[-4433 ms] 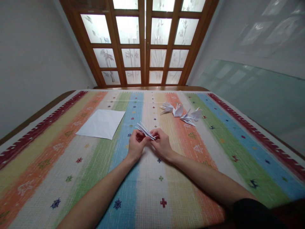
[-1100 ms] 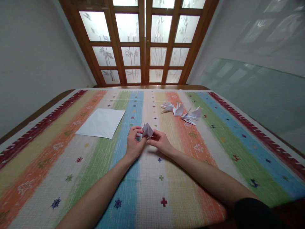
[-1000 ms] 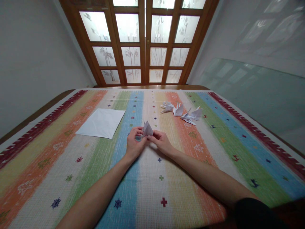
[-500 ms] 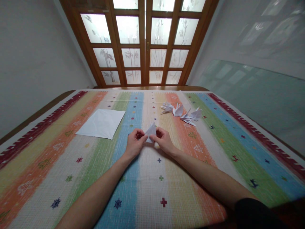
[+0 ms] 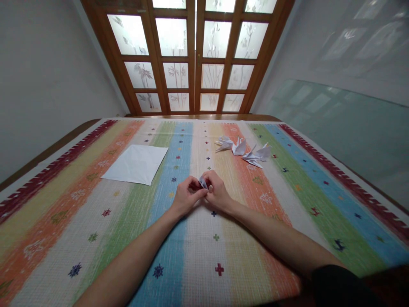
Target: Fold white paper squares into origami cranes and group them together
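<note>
A small piece of folded white paper (image 5: 203,183) is pinched between my two hands above the middle of the table. My left hand (image 5: 188,194) grips it from the left, thumb stretched toward the right hand. From the other side, my right hand (image 5: 217,192) closes on the paper with bent fingers. The two hands touch or nearly touch, and they hide most of the paper; only a narrow, shaded part shows between the fingers.
Beyond my left hand lies a stack or sheet of square white paper (image 5: 136,164). Several folded paper cranes (image 5: 239,147) sit in a cluster past my right hand. A striped, patterned tablecloth (image 5: 204,256) covers the table. Wooden glazed doors (image 5: 194,64) stand behind it.
The folded paper has turned from a broad upright triangle to a narrow, mostly hidden shape. My hands have drawn closer together, the left moving right, with the fingers curled more around the paper.
</note>
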Motion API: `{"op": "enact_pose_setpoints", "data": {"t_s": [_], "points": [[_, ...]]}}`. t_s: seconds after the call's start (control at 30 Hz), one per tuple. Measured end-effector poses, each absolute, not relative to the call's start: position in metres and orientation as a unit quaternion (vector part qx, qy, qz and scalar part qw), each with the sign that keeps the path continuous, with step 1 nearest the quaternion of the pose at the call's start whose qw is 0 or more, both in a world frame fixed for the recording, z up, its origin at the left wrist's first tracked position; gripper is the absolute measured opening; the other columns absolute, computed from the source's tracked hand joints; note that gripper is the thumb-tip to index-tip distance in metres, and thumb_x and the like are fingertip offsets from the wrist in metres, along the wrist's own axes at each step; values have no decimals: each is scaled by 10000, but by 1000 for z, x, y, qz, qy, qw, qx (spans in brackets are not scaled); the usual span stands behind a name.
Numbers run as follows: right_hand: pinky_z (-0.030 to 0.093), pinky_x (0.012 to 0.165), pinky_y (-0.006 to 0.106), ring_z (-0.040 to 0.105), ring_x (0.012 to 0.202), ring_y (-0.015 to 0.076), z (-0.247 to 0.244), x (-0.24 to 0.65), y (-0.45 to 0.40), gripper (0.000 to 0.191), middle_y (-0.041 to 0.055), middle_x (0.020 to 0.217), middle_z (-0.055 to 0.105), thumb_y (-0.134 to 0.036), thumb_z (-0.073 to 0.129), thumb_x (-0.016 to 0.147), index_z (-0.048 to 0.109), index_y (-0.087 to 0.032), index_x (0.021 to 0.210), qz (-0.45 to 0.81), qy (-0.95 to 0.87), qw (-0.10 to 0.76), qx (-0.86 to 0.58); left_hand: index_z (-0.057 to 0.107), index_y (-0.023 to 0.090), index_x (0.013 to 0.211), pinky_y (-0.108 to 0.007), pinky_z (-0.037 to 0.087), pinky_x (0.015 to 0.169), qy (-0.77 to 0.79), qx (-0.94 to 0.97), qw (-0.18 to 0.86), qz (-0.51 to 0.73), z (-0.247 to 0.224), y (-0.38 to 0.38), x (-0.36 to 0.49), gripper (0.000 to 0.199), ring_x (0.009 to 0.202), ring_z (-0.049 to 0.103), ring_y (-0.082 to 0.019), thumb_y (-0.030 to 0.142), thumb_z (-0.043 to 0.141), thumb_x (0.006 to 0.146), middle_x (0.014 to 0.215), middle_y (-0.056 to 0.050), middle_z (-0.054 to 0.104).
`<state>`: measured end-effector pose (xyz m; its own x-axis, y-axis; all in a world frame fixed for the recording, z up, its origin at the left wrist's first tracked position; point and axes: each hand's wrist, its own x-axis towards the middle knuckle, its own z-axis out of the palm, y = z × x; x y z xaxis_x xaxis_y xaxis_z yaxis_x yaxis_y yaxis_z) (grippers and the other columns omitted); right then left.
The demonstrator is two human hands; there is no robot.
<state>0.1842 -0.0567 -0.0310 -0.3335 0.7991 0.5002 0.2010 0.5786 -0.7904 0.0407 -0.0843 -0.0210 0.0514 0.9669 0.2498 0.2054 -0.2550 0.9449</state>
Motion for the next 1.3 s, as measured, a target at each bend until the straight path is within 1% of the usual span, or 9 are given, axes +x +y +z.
{"op": "enact_pose_setpoints", "data": {"t_s": [0.1, 0.2, 0.33, 0.43, 0.6, 0.7, 0.9, 1.1, 1.3], "points": [[380, 629, 259, 447, 704, 135, -33, 184, -56, 207, -14, 803, 463, -211, 614, 690, 440, -221, 801, 358, -761, 458, -287, 518, 191, 693, -258, 401, 630, 458, 606, 399, 514, -24, -82, 37, 308, 624, 495, -128, 408, 734, 663, 644, 33, 535], [402, 658, 267, 473, 727, 136, -34, 185, -56, 289, -16, 829, 467, -285, 683, 715, 436, -224, 851, 447, -742, 431, -253, 509, 194, 703, -259, 389, 629, 448, 608, 395, 523, -25, -81, 34, 391, 627, 476, -130, 512, 734, 663, 658, 30, 524], [402, 662, 265, 473, 703, 131, -31, 187, -55, 369, -29, 779, 475, -461, 710, 744, 445, -223, 839, 526, -699, 411, -258, 526, 195, 706, -260, 362, 585, 436, 612, 391, 532, -22, -83, 33, 438, 594, 439, -131, 624, 578, 771, 635, 24, 491], [394, 641, 260, 457, 676, 127, -31, 187, -55, 425, -34, 742, 468, -561, 698, 735, 451, -222, 803, 536, -684, 416, -266, 532, 196, 668, -266, 350, 561, 451, 605, 384, 532, -20, -84, 34, 449, 565, 421, -134, 615, 487, 823, 596, 22, 469], [382, 613, 257, 448, 639, 126, -31, 185, -55, 473, -32, 705, 476, -654, 645, 736, 466, -216, 759, 518, -676, 441, -283, 532, 192, 632, -250, 320, 538, 492, 612, 347, 513, -20, -84, 36, 314, 531, 418, -122, 455, 552, 804, 556, 35, 475], [355, 573, 254, 437, 607, 126, -30, 185, -56, 440, -32, 672, 470, -630, 608, 765, 464, -216, 729, 510, -670, 442, -309, 517, 193, 611, -241, 306, 533, 508, 635, 304, 496, -21, -85, 38, 251, 520, 412, -115, 362, 561, 791, 540, 44, 469], [344, 601, 264, 425, 607, 128, -26, 186, -55, 256, -30, 628, 480, -418, 517, 800, 511, -199, 667, 489, -667, 459, -324, 523, 194, 630, -247, 338, 577, 530, 649, 238, 491, -22, -85, 35, 216, 553, 443, -126, 317, 512, 808, 576, 37, 492], [357, 581, 253, 446, 599, 128, -27, 183, -54, 186, -30, 618, 507, -342, 565, 754, 522, -204, 636, 481, -636, 465, -384, 582, 188, 658, -252, 368, 606, 532, 641, 240, 499, -23, -83, 33, 212, 590, 482, -135, 333, 548, 808, 612, 24, 550], [391, 574, 253, 492, 592, 136, -25, 185, -45, 153, -22, 591, 549, -314, 567, 702, 551, -205, 596, 485, -592, 498, -409, 607, 187, 642, -237, 364, 560, 537, 555, 318, 550, -24, -77, 30, 190, 556, 465, -125, 348, 610, 741, 578, 35, 548]]}}
